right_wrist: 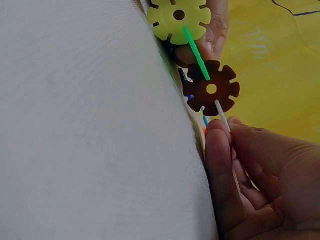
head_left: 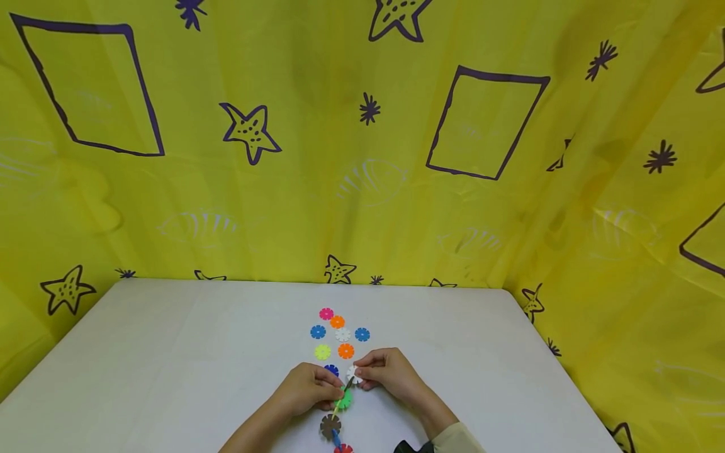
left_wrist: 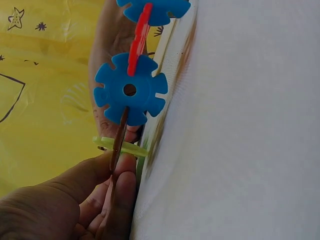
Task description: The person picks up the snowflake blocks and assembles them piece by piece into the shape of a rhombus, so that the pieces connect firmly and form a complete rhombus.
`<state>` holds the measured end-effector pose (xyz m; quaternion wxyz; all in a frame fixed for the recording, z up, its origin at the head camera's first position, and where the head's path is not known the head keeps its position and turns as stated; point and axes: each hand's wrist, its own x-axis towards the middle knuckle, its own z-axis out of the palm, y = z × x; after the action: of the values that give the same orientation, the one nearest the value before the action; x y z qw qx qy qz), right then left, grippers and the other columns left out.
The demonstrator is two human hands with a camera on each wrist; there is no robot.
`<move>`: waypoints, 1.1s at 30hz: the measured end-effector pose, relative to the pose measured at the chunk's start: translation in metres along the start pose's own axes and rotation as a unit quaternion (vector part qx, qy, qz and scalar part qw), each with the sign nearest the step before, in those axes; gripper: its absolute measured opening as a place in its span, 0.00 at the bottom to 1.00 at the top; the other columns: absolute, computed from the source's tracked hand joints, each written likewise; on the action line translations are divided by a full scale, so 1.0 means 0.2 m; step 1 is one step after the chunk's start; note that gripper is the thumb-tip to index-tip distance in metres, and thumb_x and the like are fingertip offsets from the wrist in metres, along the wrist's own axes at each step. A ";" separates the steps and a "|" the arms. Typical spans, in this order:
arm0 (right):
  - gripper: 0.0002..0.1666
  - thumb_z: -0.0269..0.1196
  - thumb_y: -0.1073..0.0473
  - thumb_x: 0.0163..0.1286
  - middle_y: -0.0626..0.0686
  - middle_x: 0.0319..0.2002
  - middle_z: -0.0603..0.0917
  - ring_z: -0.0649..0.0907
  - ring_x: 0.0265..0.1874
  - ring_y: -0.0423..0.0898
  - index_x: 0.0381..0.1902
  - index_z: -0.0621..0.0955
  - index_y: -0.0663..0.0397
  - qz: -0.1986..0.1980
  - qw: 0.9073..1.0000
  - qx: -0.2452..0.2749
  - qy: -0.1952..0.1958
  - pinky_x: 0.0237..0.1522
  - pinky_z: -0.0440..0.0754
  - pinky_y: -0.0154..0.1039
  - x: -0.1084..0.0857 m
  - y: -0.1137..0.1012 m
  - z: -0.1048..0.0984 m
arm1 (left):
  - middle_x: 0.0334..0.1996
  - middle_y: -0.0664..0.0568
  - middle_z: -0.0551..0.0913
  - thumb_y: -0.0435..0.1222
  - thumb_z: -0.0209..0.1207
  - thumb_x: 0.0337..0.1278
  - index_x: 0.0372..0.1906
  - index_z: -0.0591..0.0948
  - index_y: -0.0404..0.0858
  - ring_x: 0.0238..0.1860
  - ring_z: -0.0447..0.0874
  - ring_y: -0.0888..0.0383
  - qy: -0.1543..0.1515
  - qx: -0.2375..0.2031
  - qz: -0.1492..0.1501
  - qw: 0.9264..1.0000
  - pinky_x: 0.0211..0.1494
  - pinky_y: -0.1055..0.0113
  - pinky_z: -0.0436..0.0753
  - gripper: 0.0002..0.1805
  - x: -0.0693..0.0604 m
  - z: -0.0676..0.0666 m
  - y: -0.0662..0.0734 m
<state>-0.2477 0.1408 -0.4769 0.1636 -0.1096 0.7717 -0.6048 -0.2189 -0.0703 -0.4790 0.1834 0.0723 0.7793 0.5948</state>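
Observation:
A chain of slotted, snowflake-shaped plastic discs runs between the hands. My left hand (head_left: 306, 389) pinches it by the green disc (head_left: 345, 399). A brown disc (head_left: 330, 426), a blue one (left_wrist: 114, 92) and a red one (head_left: 343, 448) trail toward the person. My right hand (head_left: 391, 375) pinches a white disc (head_left: 354, 375) between thumb and fingers. In the right wrist view, the white disc's edge meets a slot of a dark brown disc (right_wrist: 200, 90), which joins the green disc, then a yellow disc (right_wrist: 167, 27). How deeply the white disc sits is hidden by fingertips.
Beyond the hands, loose discs lie on the white table (head_left: 187, 358): pink (head_left: 326, 313), orange (head_left: 346, 351), blue (head_left: 318, 331), yellow (head_left: 322, 352) and white (head_left: 342, 335) among them. A dark blue disc (head_left: 331, 370) lies partly behind the left hand. A yellow patterned curtain (head_left: 306, 207) borders the table.

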 end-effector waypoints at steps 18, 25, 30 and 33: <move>0.13 0.66 0.64 0.66 0.56 0.35 0.89 0.86 0.27 0.41 0.46 0.84 0.68 0.034 0.999 0.028 -0.014 0.36 0.87 0.35 0.00 -0.01 -0.01 | 0.23 0.51 0.86 0.38 0.68 0.57 0.41 0.87 0.32 0.21 0.83 0.63 -0.035 0.003 -0.039 0.999 0.31 0.68 0.87 0.13 0.02 -0.07 -0.01; 0.12 0.66 0.67 0.64 0.58 0.33 0.89 0.86 0.25 0.40 0.44 0.83 0.71 0.024 0.998 0.056 -0.025 0.33 0.87 0.34 0.00 0.00 0.03 | 0.27 0.52 0.87 0.38 0.68 0.57 0.41 0.87 0.32 0.22 0.83 0.63 -0.019 0.004 -0.046 0.999 0.32 0.67 0.87 0.12 0.02 -0.07 -0.01; 0.12 0.66 0.68 0.64 0.59 0.32 0.89 0.86 0.24 0.40 0.43 0.83 0.72 0.019 0.997 0.068 -0.025 0.31 0.87 0.33 -0.01 0.00 0.07 | 0.30 0.48 0.88 0.36 0.66 0.59 0.41 0.86 0.30 0.24 0.84 0.63 -0.018 -0.009 -0.040 0.999 0.33 0.67 0.88 0.12 0.02 -0.08 -0.01; 0.11 0.67 0.68 0.63 0.59 0.31 0.89 0.86 0.24 0.40 0.42 0.83 0.72 0.019 0.997 0.076 -0.021 0.31 0.87 0.34 -0.01 -0.01 0.10 | 0.29 0.47 0.88 0.36 0.66 0.59 0.41 0.86 0.30 0.24 0.85 0.63 -0.014 -0.012 -0.039 0.999 0.33 0.67 0.88 0.12 0.02 -0.09 -0.01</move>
<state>-0.2387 0.1237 -0.4796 0.1987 -0.0948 0.7216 -0.6563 -0.2290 -0.0857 -0.4785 0.2182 0.0486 0.7719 0.5952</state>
